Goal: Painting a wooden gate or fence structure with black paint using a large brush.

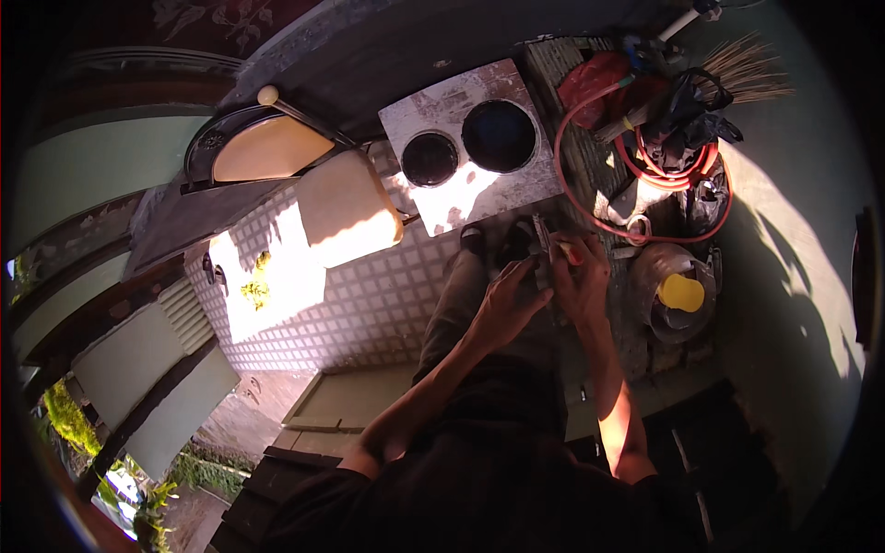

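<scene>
Above my lap, my left hand and my right hand are close together. A narrow grey tool, perhaps a blade or a file, points away from me out of the fingers of my right hand. Something small and red-orange shows between that hand's fingers, perhaps part of a handle. The fingers of my left hand reach toward a small dark thing beside the tool; what it is, and whether they grip it, cannot be made out in the shadow.
A worn low table with two round dark openings or vessels stands ahead, beside a cushioned chair. At right, a wooden bench bears a coiled red hose, plastic bags, a stick broom and a clear container with a yellow thing.
</scene>
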The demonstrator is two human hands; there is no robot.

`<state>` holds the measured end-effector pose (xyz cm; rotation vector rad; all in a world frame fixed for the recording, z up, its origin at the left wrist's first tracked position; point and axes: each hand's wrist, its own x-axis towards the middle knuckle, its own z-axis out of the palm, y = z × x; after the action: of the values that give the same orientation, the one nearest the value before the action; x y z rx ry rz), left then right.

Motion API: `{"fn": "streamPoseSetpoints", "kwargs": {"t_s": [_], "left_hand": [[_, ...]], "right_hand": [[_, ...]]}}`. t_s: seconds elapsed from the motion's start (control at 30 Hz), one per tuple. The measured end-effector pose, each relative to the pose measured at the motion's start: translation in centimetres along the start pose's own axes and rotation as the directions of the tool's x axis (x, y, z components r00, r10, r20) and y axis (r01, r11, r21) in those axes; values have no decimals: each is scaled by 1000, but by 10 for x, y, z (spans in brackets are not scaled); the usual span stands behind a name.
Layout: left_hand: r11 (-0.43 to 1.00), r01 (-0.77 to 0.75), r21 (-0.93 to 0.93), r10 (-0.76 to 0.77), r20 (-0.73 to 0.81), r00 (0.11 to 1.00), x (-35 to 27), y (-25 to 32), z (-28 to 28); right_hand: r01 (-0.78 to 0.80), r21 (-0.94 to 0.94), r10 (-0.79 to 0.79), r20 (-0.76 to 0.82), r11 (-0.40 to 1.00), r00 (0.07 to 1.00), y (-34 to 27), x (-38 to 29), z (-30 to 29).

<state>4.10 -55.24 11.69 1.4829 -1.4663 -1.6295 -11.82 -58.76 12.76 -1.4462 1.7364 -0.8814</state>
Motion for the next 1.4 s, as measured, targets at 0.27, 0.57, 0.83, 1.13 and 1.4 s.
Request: {"fn": "streamPoseSetpoints", "kwargs": {"t_s": [0.27, 0.57, 0.83, 1.13, 1.4], "left_hand": [[939, 269, -216, -309, -175, 935, 91, -110, -40], [946, 264, -187, -310, -290, 905, 187, -199, -71], [890, 221, -400, -337, -248, 908, 206, -219, -69], [887, 222, -405, -329, -216, 919, 209, -220, -76], [893, 172, -415, -278, -209, 938, 218, -217, -75]], "right_hand": [[14, 44, -10, -77, 999, 997, 67, 110, 57], [-28, 33, 26, 78, 999, 997, 127, 181, 151], [95, -95, -79, 160, 991, 984, 153, 192, 196], [69, -138, -46, 159, 988, 986, 162, 188, 205], [49, -155, -24, 160, 987, 987, 162, 187, 204]]}}
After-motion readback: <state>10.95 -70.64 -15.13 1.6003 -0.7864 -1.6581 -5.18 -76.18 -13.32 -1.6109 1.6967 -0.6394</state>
